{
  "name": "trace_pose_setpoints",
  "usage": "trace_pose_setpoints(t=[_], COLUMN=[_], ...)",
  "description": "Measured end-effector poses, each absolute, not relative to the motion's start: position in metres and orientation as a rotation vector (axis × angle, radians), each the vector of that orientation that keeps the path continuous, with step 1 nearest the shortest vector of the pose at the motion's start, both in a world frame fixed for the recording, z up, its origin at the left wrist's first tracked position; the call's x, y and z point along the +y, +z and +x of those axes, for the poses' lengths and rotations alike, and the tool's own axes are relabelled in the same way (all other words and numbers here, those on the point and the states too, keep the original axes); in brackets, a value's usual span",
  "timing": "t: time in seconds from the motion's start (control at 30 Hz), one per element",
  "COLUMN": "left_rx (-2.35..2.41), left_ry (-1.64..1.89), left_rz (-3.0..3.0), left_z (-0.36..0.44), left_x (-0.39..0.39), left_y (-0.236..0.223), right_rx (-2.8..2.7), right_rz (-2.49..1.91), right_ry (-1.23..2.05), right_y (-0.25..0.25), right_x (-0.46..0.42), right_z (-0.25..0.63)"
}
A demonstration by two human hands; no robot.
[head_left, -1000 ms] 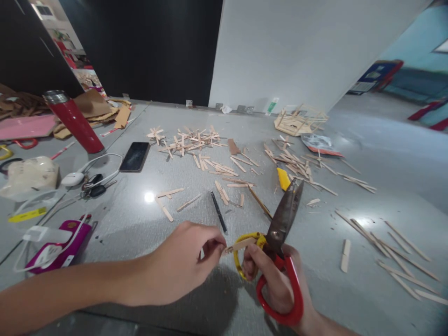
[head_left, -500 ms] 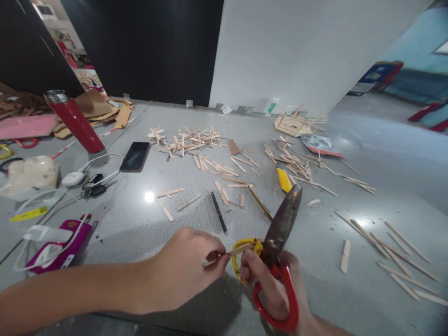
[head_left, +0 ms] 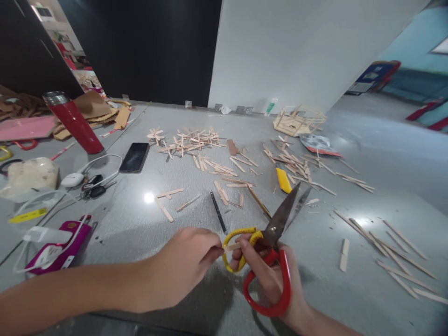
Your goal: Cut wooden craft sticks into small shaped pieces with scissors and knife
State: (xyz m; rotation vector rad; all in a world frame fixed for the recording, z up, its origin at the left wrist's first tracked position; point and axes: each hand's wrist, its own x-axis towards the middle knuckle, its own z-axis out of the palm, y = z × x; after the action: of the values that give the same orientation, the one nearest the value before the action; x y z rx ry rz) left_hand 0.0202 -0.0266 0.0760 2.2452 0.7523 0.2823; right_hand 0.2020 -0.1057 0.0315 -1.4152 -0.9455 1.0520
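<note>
Grey tabletop (head_left: 119, 200) lay beneath your work, with your left hand (head_left: 182, 268) and right hand (head_left: 271, 282) near its front edge. Above it, your right hand carried the scissors (head_left: 275, 230), blades parted; they looked weighty and rigid, best held by the handles, clear of the edges. Between your hands, by the yellow loop, sat the small wooden stick (head_left: 232, 247), probably light, stiff but liable to snap, best pinched near its ends. Your left grip was closed on one end; your right thumb and fingers pinched the other. Compared with half a second earlier, the blades had spread wider and the handles had shifted leftward.
</note>
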Motion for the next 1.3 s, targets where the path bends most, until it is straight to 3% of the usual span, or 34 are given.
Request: trace_pose_setpoints(t=[0.4, 0.8, 0.93, 1.1, 1.3], left_rx=[0.572, 0.466, 0.45, 0.892, 0.833], left_ry=[-0.123, 0.146, 0.238, 0.474, 0.208], left_rz=[2.912, 3.277, 3.129, 2.667, 2.065], left_z=[0.019, 0.017, 0.014, 0.016, 0.014], left_x=[-0.036, -0.046, -0.042, -0.034, -0.023], left_y=[0.059, 0.056, 0.054, 0.068, 0.096], right_rx=[-0.95, -1.042, -1.08, -0.938, -0.848], right_rz=[-1.33, -1.307, -1.341, -1.262, -1.269], right_ry=[1.056, 0.903, 0.887, 0.894, 0.87], right_y=[0.017, 0.017, 0.016, 0.032, 0.033], right_x=[-0.11, -0.114, -0.117, -0.112, -0.105], right_z=[0.189, 0.192, 0.196, 0.196, 0.198])
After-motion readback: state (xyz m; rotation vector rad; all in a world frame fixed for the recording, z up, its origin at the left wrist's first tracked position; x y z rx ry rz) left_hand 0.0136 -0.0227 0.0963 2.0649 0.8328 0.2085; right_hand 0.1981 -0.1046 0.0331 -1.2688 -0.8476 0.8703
